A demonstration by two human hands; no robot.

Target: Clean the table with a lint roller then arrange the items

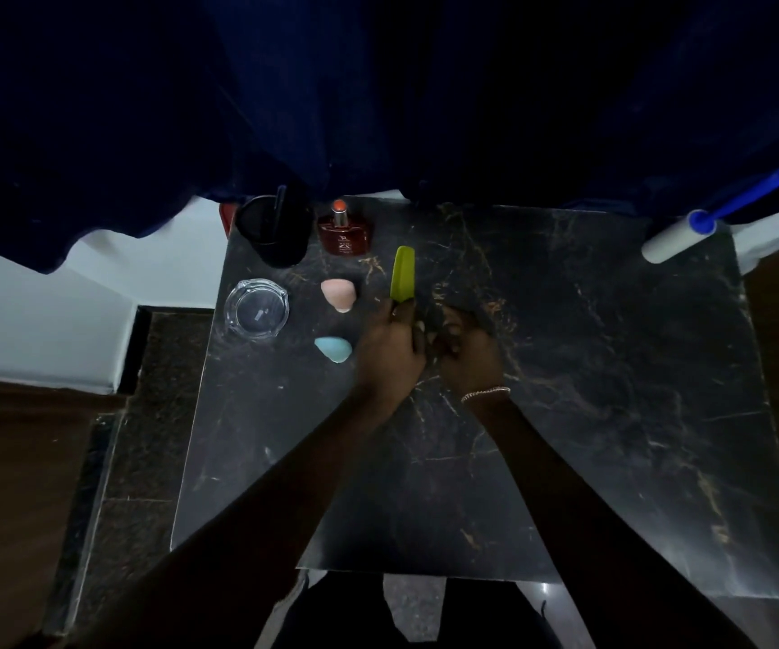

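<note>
At the tabletop's [565, 414] centre the left hand [389, 353] is clamped on a green comb [402, 274] pointing to 12 o'clock; the right hand [469, 353] sits beside it, grip unclear. Sponges, a blue one [334, 350] and a pink one [338, 294], lie toward 10 o'clock. A careless sweep could knock them. The lint roller [680, 236] rests at 2 o'clock, overhanging the edge, so it might roll off.

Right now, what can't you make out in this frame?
- Head view: right hand contents, hidden by its curled fingers and the dim light.
- Green item: lower end covered by left hand.
- Bottle label: too small.
- Black cup contents: too dark.
</note>
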